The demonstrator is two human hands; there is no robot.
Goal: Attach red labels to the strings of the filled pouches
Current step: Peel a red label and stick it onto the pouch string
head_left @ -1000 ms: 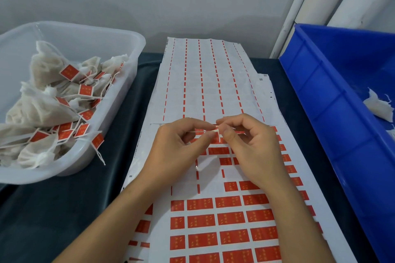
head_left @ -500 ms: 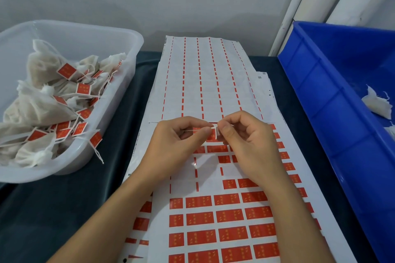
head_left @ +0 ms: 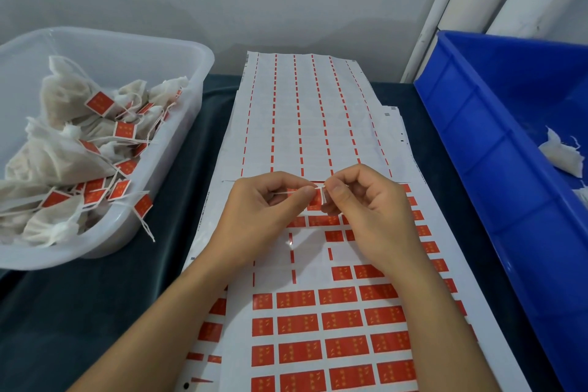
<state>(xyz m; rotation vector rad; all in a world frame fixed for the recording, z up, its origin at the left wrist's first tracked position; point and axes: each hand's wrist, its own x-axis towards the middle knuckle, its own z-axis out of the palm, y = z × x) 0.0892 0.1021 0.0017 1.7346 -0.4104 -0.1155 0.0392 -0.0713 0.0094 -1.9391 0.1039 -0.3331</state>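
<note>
Left hand [head_left: 261, 210] and right hand [head_left: 366, 204] pinch a white string [head_left: 297, 190] above the label sheet [head_left: 318, 312]. The string's long axis lies left–right. A red label [head_left: 316, 199] hangs at their fingertips.

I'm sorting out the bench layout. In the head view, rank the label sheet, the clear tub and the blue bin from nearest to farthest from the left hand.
1. Label sheet: directly under the left hand.
2. Clear tub: to its left, holding labelled pouches.
3. Blue bin: far right, beyond the right hand.
</note>
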